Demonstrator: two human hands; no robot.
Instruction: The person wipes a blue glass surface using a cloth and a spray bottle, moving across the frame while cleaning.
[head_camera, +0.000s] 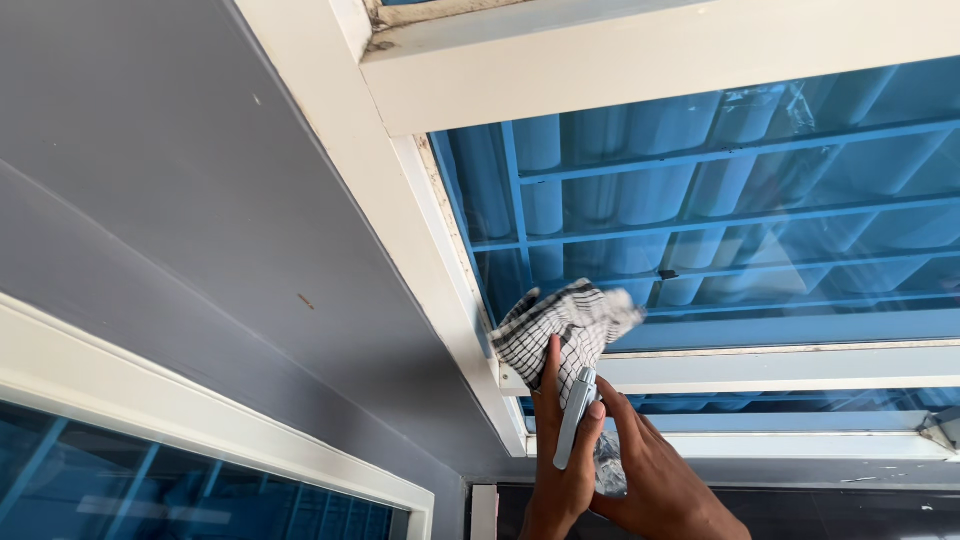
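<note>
- Head view: our left hand (556, 470) pinches the cloth (570, 325) against the frame (440, 270) corner above it.
- Right hand (650, 480) curls around the handle (576, 418).
- We judge the wiping underway: grime remains farther up the frame.

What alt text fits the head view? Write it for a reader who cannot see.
Two bare hands reach up to a white window frame: the left hand presses a black-and-white checked cloth against the blue-tinted glass pane and touches a slim grey metal window handle, the right hand beside it. A grey wall lies left.
</note>
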